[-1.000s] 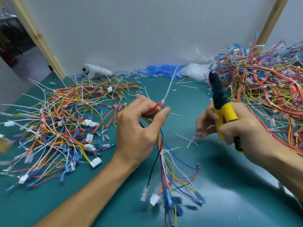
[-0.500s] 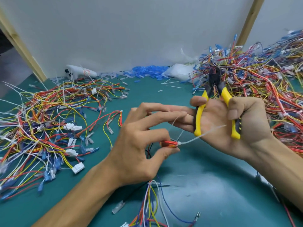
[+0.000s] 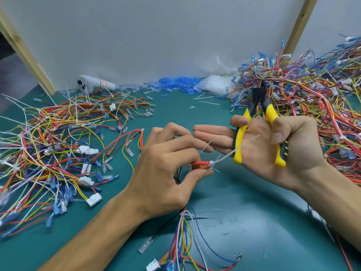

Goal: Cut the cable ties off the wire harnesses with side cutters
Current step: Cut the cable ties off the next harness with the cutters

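My L hand (image 3: 166,173) pinches the red harness (image 3: 198,164) thumb-to-finger, right at its cable tie (image 3: 212,163); R hand (image 3: 259,153), palm up, grips side cutters (image 3: 270,112), two fingers straight.

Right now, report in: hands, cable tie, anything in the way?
Left hand pinches wire harness at cable tie. Right hand holds side cutters, blades pointing away; tie uncut. Tie's tail crosses a cutter handle.

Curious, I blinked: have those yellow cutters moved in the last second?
Yes. The side cutters shifted right, away from the white bag by the wall; their tip now overlaps the right wire pile.
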Available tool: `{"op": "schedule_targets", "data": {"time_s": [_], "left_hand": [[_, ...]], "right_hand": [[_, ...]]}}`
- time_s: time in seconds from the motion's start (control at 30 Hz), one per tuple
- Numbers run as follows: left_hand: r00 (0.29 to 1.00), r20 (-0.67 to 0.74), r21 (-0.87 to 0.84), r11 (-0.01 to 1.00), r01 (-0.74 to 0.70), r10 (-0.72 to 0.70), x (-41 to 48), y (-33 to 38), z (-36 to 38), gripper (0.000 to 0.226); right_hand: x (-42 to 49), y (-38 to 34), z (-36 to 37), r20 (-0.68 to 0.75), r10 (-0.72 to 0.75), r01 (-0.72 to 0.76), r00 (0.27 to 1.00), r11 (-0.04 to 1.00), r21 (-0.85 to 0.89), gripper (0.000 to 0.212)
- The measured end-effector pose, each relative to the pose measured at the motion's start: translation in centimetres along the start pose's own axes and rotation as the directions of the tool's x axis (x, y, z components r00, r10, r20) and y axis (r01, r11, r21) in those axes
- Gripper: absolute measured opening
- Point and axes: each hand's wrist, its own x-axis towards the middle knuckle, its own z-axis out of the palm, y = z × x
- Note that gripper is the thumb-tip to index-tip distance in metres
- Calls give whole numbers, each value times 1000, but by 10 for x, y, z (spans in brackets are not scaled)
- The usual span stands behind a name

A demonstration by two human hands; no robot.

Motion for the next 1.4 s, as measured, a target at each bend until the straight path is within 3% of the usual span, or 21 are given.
{"op": "schedule_targets", "data": {"time_s": [0.07,0.13,0.17,0.2,0.23,0.33,0.4,0.5,0.7,1.03,1.23,1.4], "left_hand": [[996,-58,-61,996,60,-64,0,0,0,19],[981,-106,-121,981,151,-164,1,0,0,18],[968,-122,-155,968,199,-218,2,-1,0,19],[954,-135,-187,953,240,-267,2,-1,-1,22],[940,-147,-211,938,274,-307,2,-1,-3,24],[917,-170,-244,917,315,-360,4,-1,-4,28],[923,-178,-232,926,297,-340,6,1,-4,26],[945,-159,-206,946,252,-286,6,3,-3,27],[972,-98,-177,965,193,-213,2,-6,-1,27],[949,-150,-229,944,238,-276,1,-4,-1,25],[952,-137,-222,945,240,-274,-1,-6,1,23],[941,-174,-258,935,242,-291,2,-3,-2,25]], "right_hand": [[-1,1,13,139,-8,3,990,1000,31,54],[-1,7,11,182,10,33,983,972,-232,47],[-2,9,10,116,-6,54,993,907,-417,39],[-2,9,9,51,-97,108,994,784,-612,37],[-1,9,9,77,-152,156,985,624,-766,39],[-6,11,12,167,-155,188,974,134,-973,37],[-7,13,8,149,-162,146,975,-27,-989,22],[-5,17,6,149,-177,118,973,-174,-978,21],[-4,17,7,130,-208,76,970,-248,-966,23],[-6,10,12,180,-160,120,971,-327,-937,27],[-8,13,16,143,-153,100,978,-255,-962,26],[-10,14,20,107,-216,50,971,-253,-966,39]]}}
